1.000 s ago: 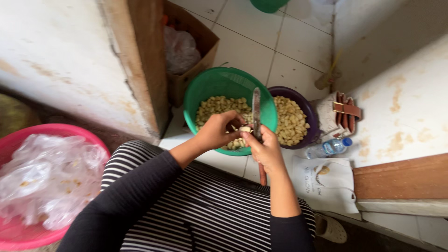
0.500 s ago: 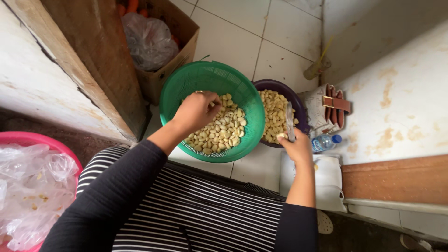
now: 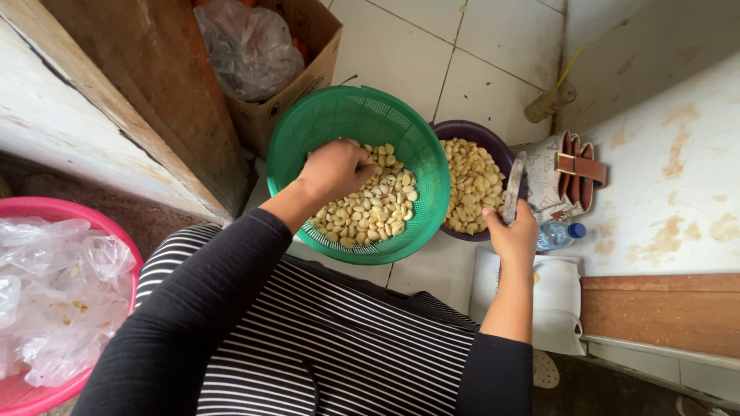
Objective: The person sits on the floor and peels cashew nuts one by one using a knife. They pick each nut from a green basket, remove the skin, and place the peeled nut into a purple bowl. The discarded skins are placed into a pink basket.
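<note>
Down among the garlic cloves (image 3: 368, 208) of the green basket (image 3: 408, 135), left hand (image 3: 337, 169) now digs, fingers curled w/ contents hidden, while right hand (image 3: 512, 233) keeps clenching knife (image 3: 512, 187) beside purple bowl (image 3: 472, 185), unchanged.

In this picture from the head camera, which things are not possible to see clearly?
- Left hand, head view: its fingertips are buried among the pale cloves in the green basket, so any grasp is hidden.
- Knife in the right hand: the palm covers its handle.
- Cardboard box: a grey plastic bag and the top edge hide its contents.
</note>
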